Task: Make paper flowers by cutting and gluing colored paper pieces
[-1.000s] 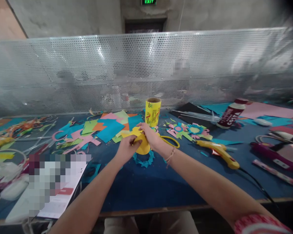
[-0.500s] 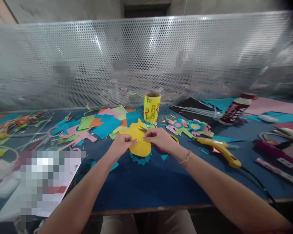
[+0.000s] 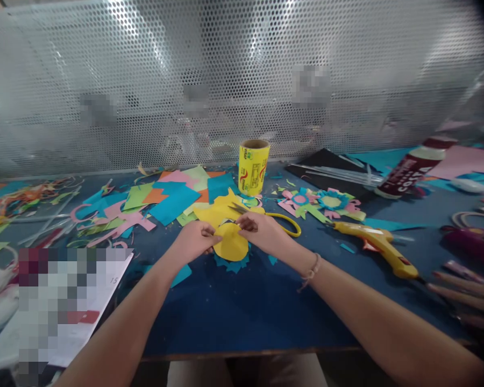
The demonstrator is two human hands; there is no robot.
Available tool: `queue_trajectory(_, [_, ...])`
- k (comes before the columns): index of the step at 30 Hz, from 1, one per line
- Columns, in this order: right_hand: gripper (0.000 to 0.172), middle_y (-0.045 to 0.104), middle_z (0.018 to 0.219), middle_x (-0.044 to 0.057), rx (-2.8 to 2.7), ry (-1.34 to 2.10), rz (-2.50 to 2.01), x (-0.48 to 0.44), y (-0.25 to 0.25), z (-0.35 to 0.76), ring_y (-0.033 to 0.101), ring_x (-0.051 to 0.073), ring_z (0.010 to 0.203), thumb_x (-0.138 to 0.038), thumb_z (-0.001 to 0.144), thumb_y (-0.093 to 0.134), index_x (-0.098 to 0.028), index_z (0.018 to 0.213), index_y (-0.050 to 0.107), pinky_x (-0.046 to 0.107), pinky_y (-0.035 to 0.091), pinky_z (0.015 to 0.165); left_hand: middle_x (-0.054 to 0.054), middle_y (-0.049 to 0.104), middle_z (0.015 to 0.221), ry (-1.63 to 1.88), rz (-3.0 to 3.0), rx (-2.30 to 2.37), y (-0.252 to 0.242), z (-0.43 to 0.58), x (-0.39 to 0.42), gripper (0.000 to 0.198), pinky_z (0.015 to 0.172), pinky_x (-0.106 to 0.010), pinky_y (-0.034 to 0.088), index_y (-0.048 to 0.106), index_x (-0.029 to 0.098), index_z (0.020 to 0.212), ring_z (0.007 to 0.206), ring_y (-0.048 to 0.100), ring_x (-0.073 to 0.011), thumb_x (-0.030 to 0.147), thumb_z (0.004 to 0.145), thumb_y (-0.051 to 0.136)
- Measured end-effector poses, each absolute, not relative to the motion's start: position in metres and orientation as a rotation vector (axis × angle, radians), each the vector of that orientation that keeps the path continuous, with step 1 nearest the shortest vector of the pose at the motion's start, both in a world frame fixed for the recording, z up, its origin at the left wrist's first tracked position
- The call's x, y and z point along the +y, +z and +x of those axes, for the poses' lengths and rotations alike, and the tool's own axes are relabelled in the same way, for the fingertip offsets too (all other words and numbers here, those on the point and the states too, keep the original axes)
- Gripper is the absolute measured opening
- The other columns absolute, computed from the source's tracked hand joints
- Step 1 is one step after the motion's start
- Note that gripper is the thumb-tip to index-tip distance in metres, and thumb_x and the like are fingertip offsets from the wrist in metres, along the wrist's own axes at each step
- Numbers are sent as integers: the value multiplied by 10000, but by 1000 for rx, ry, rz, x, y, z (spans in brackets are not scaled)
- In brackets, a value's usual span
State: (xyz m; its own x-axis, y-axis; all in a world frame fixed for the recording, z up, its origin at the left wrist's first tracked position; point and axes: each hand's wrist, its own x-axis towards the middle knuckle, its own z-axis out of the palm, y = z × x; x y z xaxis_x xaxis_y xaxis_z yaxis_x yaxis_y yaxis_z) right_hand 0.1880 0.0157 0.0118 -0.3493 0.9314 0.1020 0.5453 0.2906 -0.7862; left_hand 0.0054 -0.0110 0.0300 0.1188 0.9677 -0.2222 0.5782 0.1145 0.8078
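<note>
A round yellow paper disc [image 3: 230, 243] is held up at its upper edge, my left hand [image 3: 197, 239] pinching the left side and my right hand [image 3: 258, 230] the right side. Partly covered beneath it is a blue paper piece with a jagged edge [image 3: 232, 265]. Just behind, an irregular yellow paper scrap [image 3: 218, 210] lies on the table. Yellow-handled scissors [image 3: 292, 226] rest behind my right hand, their blades pointing left over the scrap and their middle partly hidden.
A yellow wrap roll [image 3: 254, 167] stands at the back. To the right are a yellow glue gun [image 3: 377, 244], paper flowers [image 3: 322, 203] and a tilted Costa bottle [image 3: 413, 169]. Another person's hand [image 3: 470, 290] is at the right edge. Coloured paper [image 3: 175, 201] lies left.
The yellow disc now shows apart from the scrap behind it. Another person's hand has come in at the right. The view has tilted down slightly.
</note>
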Motion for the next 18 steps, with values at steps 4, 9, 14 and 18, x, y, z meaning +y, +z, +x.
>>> queue_trajectory(4, [92, 626, 774, 28, -2067, 829, -1295, 16, 10, 190, 570, 100, 635, -149, 684, 541, -161, 773, 563, 228, 454, 591, -3, 550, 480, 550, 1569, 1605, 32, 7, -12, 176, 477, -263, 414, 508, 167, 621, 479, 564, -171, 281, 606, 642])
queue_trajectory(9, [72, 616, 733, 27, -2159, 699, -1268, 14, 8, 191, 551, 102, 644, -123, 677, 545, -152, 731, 581, 223, 432, 599, -1, 563, 487, 484, 1631, 1643, 22, 5, -10, 217, 464, -251, 393, 500, 168, 675, 480, 560, -165, 337, 622, 625])
queue_trajectory(14, [120, 608, 714, 21, -2213, 601, -1190, 13, 2, 190, 542, 102, 655, -71, 670, 518, -152, 714, 595, 219, 419, 612, -15, 596, 577, 444, 1705, 1673, 15, 4, -8, 273, 484, -238, 378, 501, 167, 728, 540, 571, -161, 381, 615, 627])
queue_trajectory(18, [187, 606, 714, 14, -2236, 565, -1117, 12, -1, 190, 532, 102, 665, -27, 656, 481, -161, 699, 603, 215, 410, 617, -20, 599, 633, 404, 1787, 1699, 15, 5, -8, 239, 500, -232, 352, 505, 169, 724, 586, 562, -155, 355, 626, 616])
